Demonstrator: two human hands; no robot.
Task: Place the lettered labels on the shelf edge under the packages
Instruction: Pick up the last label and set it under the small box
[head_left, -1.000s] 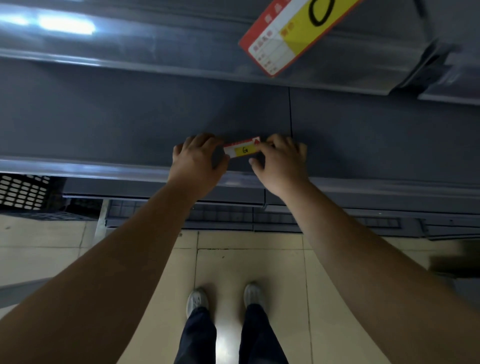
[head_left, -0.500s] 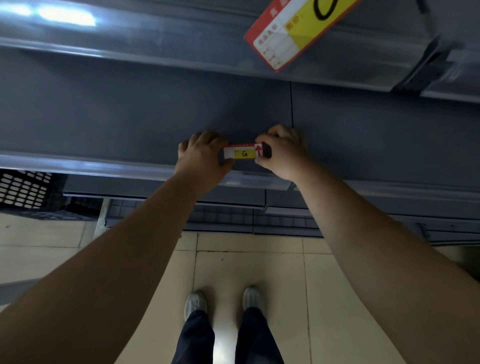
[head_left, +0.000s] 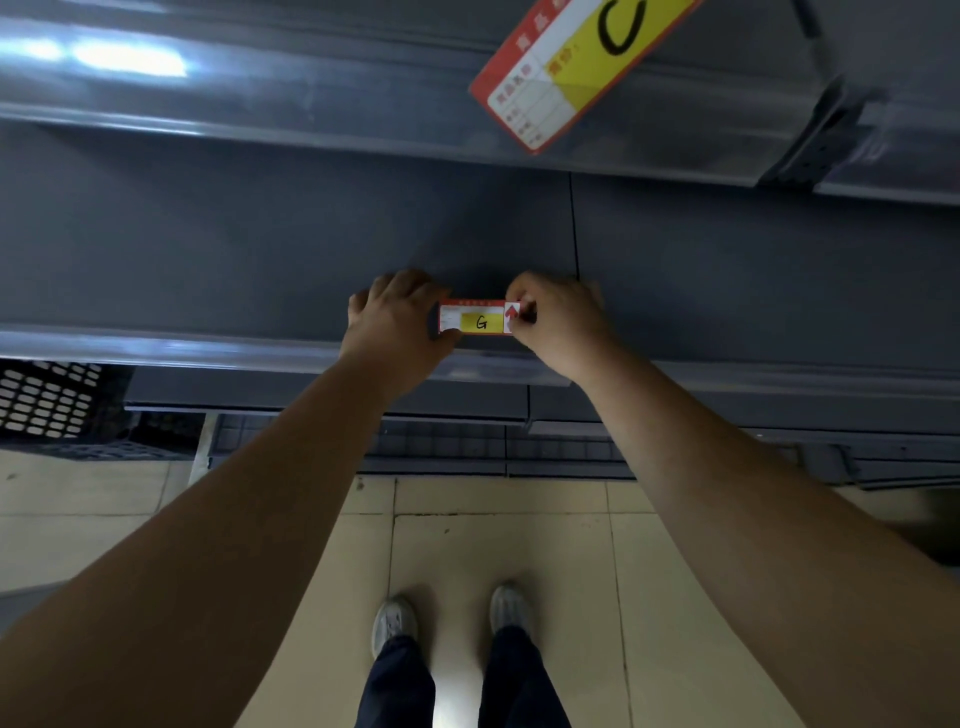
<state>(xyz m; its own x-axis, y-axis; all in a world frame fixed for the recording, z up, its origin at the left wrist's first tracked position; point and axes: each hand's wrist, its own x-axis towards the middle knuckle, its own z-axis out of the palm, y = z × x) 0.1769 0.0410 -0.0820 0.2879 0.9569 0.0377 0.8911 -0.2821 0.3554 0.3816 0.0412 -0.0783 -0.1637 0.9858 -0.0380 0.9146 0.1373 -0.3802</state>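
A small red, white and yellow label marked G (head_left: 479, 318) is held level just above the front edge strip (head_left: 171, 349) of a dark grey shelf. My left hand (head_left: 397, 325) pinches its left end and my right hand (head_left: 556, 319) pinches its right end, by a red arrow. A larger label of the same kind with a black letter (head_left: 582, 67) hangs tilted on the edge of the shelf above. No packages are in view on these shelves.
The grey shelf surface (head_left: 234, 244) runs left and right of my hands, with a seam just right of them. A black perforated crate (head_left: 49, 397) sits low at the left. Beige floor tiles and my two shoes (head_left: 452, 618) lie below.
Both hands have shifted slightly with the G label, which now lies level and faces me fully. My right hand's grip has moved to the label's right end.
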